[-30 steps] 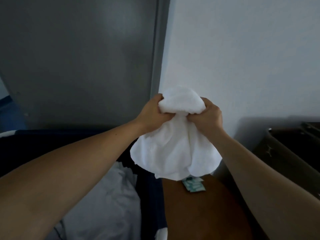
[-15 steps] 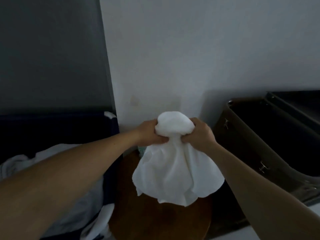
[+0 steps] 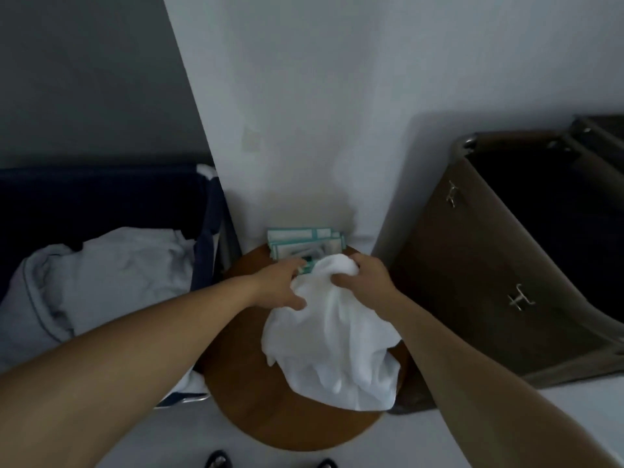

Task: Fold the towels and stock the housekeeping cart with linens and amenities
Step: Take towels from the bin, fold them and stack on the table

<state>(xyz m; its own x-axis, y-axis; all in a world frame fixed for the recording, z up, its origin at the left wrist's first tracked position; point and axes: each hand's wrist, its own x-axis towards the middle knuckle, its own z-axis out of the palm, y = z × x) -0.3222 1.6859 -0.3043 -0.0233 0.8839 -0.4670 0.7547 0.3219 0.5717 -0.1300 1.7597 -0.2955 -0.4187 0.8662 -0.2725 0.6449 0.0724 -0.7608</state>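
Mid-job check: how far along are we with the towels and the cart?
Done: no folded towel shows; teal packets sit at the back edge of the round table. In hand: the white towel, bunched and draped on the table, right hand gripping its top, left hand touching it. Left: folding it, the crumpled linens in the blue bin, stocking the brown cart.

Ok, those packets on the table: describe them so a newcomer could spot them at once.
Find the round wooden table between the navy linen bin and the brown bin. At its far edge, against the white wall, lies a small stack of flat packets. They are the only teal-bordered things there, just beyond the white towel.
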